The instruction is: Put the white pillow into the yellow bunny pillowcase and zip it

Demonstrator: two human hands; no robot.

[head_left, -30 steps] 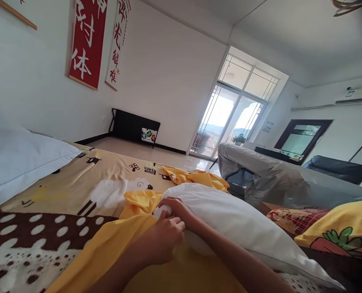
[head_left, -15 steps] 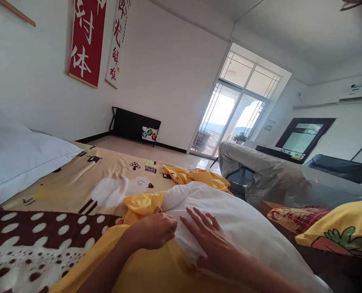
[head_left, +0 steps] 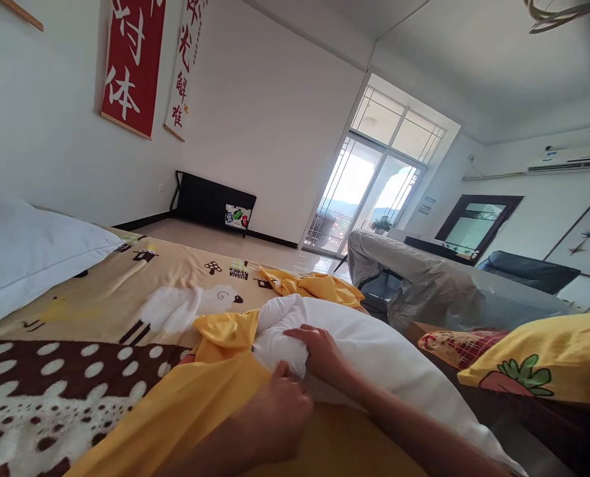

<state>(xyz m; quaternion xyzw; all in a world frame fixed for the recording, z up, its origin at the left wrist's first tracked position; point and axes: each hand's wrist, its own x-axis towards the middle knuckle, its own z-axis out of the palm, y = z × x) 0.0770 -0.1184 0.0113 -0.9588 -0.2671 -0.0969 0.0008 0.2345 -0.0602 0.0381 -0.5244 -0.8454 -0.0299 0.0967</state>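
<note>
A plump white pillow (head_left: 374, 331) lies across the bed in front of me, its near part inside a yellow pillowcase (head_left: 210, 384). My left hand (head_left: 288, 404), slightly blurred, is closed in a fist at the pillowcase's opening edge. What lies inside its fingers is mostly hidden, though yellow cloth runs beneath it. Just above and to the right, my right hand (head_left: 321, 351) has its fingers curled over a bunched fold of the pillow. A loose yellow corner of the case stands up to the left of the white fabric.
An animal-print blanket (head_left: 176, 265) covers the bed, with another white pillow (head_left: 41, 245) at left. Yellow cloth (head_left: 319, 286) lies crumpled beyond my hands. At right sit a yellow carrot-print pillow (head_left: 548, 358) and a plastic-covered piece of furniture (head_left: 414, 271).
My right hand has gone from lying flat with spread fingers to gripping the pillow. My left fist has moved down and right. The view has turned slightly right.
</note>
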